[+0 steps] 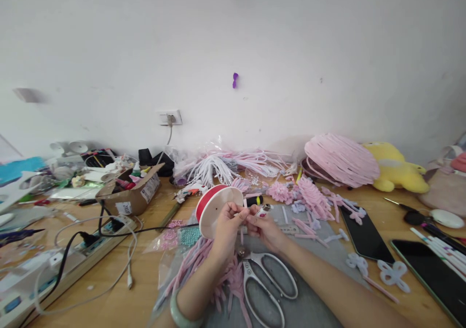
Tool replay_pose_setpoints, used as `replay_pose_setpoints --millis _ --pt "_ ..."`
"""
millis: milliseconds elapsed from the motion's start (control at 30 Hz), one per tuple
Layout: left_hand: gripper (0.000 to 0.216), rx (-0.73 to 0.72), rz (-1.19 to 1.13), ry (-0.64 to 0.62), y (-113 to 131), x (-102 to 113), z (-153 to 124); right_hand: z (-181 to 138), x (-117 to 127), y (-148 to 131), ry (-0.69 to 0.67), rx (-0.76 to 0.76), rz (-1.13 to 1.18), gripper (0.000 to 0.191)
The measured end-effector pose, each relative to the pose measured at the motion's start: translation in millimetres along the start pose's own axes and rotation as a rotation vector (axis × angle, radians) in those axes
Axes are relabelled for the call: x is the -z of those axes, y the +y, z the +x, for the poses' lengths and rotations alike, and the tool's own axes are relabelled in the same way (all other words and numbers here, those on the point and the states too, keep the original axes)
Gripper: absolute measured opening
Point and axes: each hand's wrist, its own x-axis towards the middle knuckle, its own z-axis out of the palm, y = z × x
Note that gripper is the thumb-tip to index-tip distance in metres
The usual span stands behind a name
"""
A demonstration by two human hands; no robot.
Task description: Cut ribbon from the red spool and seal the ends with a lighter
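My left hand (230, 223) is closed in a pinch on a pale pink strip (245, 202), whose end pokes up above the fingertips. Meeting it at the fingertips, my right hand (265, 228) has its fingers curled around what looks like a lighter (264, 210) with a metal top. Just behind my left hand, a spool of red ribbon (210, 202) stands on its edge. White-handled scissors (282, 294) lie below my hands on a grey mat (313, 294). Pink fuzzy stems (192, 265) are spread under my left forearm.
A power strip (109, 243) with cables and a cardboard box (136, 192) are on the left. White fuzzy stems (214, 170) lie along the wall. To the right are a pink coil (340, 160), a yellow plush toy (396, 167) and two phones, one black (367, 235).
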Motion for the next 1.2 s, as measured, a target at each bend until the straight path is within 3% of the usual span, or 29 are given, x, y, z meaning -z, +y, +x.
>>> replay_pose_setpoints --millis 200,367,467,567,633,700,833,967,1067,1200 --pt "0.038 0.006 -0.048 -0.012 0.9 -0.2 0.4 1.8 -2.6 -4.7 0.008 -0.020 -0.162 0.028" --pt "0.029 -0.059 0.152 0.071 -7.2 8.7 6.9 4.2 -3.4 -10.9 0.098 -0.040 -0.222 0.026" --pt "0.017 -0.354 0.477 0.182 -4.2 16.6 8.0 5.7 -0.8 -17.8 0.157 -0.073 -0.303 0.026" --pt "0.013 -0.677 0.979 -0.012 6.9 20.2 4.1 5.9 3.0 -24.8 0.162 -0.128 -0.411 0.025" --pt "0.018 -0.757 1.279 -0.150 13.1 19.6 0.5 6.0 6.0 -27.4 0.138 -0.143 -0.455 0.023" --pt "0.021 -0.768 1.467 -0.207 15.3 18.0 -2.1 6.6 9.2 -27.8 0.118 -0.146 -0.484 0.021" --pt "0.020 -0.726 1.557 -0.241 13.2 15.8 -2.0 8.8 14.3 -25.4 0.128 -0.160 -0.496 0.018" --pt "0.015 -0.573 1.416 -0.176 13.3 13.8 1.7 10.3 16.2 -25.6 0.157 -0.146 -0.364 0.022" --pt "0.008 -0.317 1.079 -0.118 12.7 10.1 3.6 11.2 16.6 -27.4 0.162 -0.181 -0.191 0.038" --pt "0.020 0.088 0.484 -0.202 7.8 3.6 1.4 11.9 14.3 -26.5 0.201 -0.295 -0.186 0.055"
